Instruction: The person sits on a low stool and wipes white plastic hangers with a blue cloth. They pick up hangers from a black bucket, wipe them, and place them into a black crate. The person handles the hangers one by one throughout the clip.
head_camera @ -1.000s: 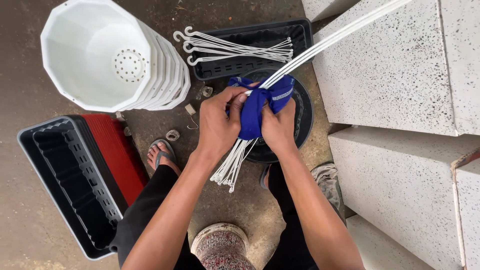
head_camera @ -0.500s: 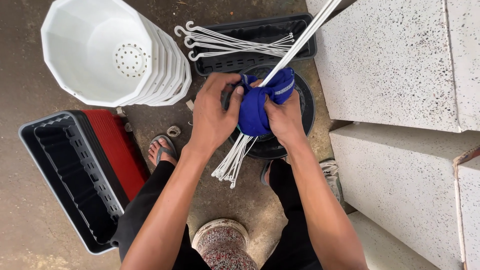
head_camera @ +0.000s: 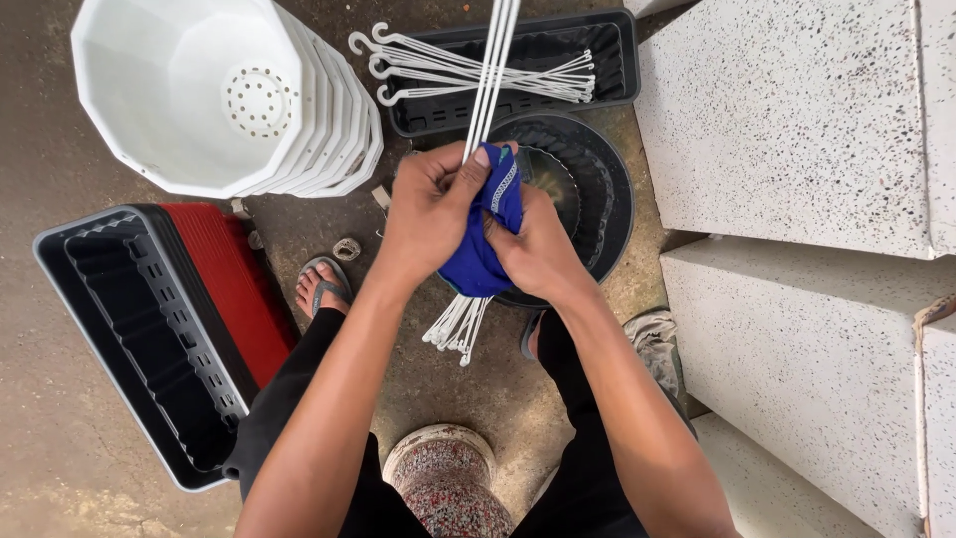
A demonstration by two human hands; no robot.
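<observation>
A bundle of long white plastic hanger rods (head_camera: 490,70) runs from the top edge down between both hands, its lower ends fanning out below them. A blue cloth (head_camera: 482,254) is wrapped round the bundle. My left hand (head_camera: 430,211) grips the cloth and rods from the left, thumb on top. From the right, my right hand (head_camera: 538,249) clasps the same cloth. Both hands hover over a round black pot (head_camera: 588,189) on the ground.
A stack of white octagonal pots (head_camera: 189,100) lies tilted at upper left. A long black tray (head_camera: 607,50) holds more white hook-ended hangers (head_camera: 448,72). Black and red rectangular planters (head_camera: 149,329) stand at left. Speckled stone slabs (head_camera: 797,120) fill the right. My sandalled foot (head_camera: 321,289) rests below.
The rod bundle has swung from leaning toward the upper right to nearly upright. Both hands stayed clasped on the blue cloth and shifted along the rods.
</observation>
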